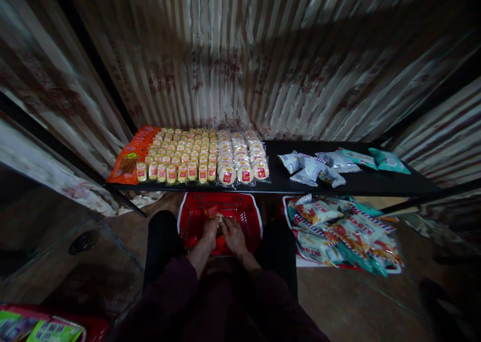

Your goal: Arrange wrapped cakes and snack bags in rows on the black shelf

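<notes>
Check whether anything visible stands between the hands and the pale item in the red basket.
Nothing visible does: the left hand and right hand are right at the pale item in the red basket; the exact grip is unclear.

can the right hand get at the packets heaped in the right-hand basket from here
Likely yes, but not directly: the right hand is at the red basket, and the right leg stands between it and the heaped packets. It would probably have to lift over the leg; most of the heap lies uncovered.

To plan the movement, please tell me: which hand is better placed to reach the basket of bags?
Probably the right hand; both are at the red basket, but the left hand is farther from the bags.
</notes>
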Tool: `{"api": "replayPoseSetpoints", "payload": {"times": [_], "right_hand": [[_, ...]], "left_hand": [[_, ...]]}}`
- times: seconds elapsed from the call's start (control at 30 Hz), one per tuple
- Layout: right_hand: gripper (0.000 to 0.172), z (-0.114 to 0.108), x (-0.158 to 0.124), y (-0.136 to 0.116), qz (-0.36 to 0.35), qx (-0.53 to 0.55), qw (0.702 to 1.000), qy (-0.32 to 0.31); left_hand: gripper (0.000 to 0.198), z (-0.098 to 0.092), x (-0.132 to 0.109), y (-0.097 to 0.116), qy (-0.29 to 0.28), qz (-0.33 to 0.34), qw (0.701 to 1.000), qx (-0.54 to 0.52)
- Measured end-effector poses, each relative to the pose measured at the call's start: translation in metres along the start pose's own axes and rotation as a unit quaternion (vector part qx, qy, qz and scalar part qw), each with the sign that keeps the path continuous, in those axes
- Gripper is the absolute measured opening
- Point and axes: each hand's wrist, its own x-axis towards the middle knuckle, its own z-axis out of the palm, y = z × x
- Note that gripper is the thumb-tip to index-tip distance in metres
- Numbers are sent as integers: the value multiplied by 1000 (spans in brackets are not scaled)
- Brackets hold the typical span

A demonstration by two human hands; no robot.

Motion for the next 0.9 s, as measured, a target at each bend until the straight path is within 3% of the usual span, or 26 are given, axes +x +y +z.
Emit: {"api": "replayPoseSetpoints", "payload": {"times": [0.1,0.2,0.33,0.5,0.7,0.9], "right_hand": [[41,-1,-3,-1,38,62,996,-57],[45,-6,-4,-2,106,130,984,-67],[42,-11,0,0,170,252,952,-11],[46,-12,8,7,247,374,891,70],[39,-16,5,12,275,462,839,89],[43,-27,7,11,286,483,822,98]], "left_hand": [[17,-1,-2,0,10,-9,1000,17],[20,-1,-4,1,10,-17,999,28],[14,1,-5,-2,13,-5,999,52],[16,2,-7,-8,25,9,997,77],[10,7,-14,-4,-32,-3,996,79],[15,16,-11,1,-33,51,995,80]]}}
